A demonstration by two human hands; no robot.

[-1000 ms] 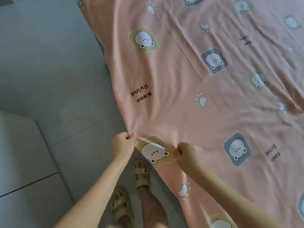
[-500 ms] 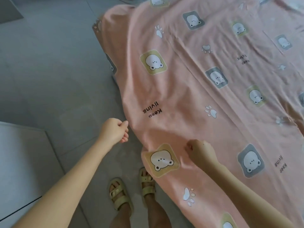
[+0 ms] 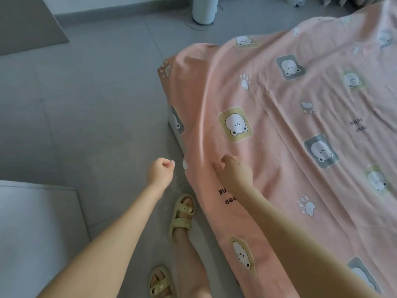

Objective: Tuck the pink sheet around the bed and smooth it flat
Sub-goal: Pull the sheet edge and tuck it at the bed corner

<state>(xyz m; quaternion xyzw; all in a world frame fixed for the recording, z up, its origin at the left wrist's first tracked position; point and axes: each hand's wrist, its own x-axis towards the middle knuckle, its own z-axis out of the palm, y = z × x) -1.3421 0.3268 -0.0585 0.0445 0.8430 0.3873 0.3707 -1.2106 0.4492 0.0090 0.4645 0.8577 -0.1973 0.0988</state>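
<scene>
The pink sheet [image 3: 279, 168], printed with bears and paw marks, covers the bed and hangs over its left side and far corner [image 3: 189, 61]. It lies mostly flat, with long shallow creases across the top. My right hand [image 3: 235, 173] rests on the sheet just inside the bed's left edge, fingers loosely bent, thumb apart from the index finger, nothing pinched that I can see. My left hand [image 3: 161, 172] is a closed fist over the floor, a little left of the hanging edge, apart from the cloth and holding nothing.
My feet in pale yellow sandals [image 3: 182, 214] stand on the grey tiled floor [image 3: 86, 115] close to the bed side. A white bed base [image 3: 175, 130] shows under the sheet. A white cylindrical stand [image 3: 204, 9] is beyond the corner, a dark mat [image 3: 28, 24] far left, a pale low surface [image 3: 32, 233] near left.
My left hand let go of the sheet edge. Both hands and my view moved along the bed side toward the far corner. The right hand shifted from the bear patch to a spot further up.
</scene>
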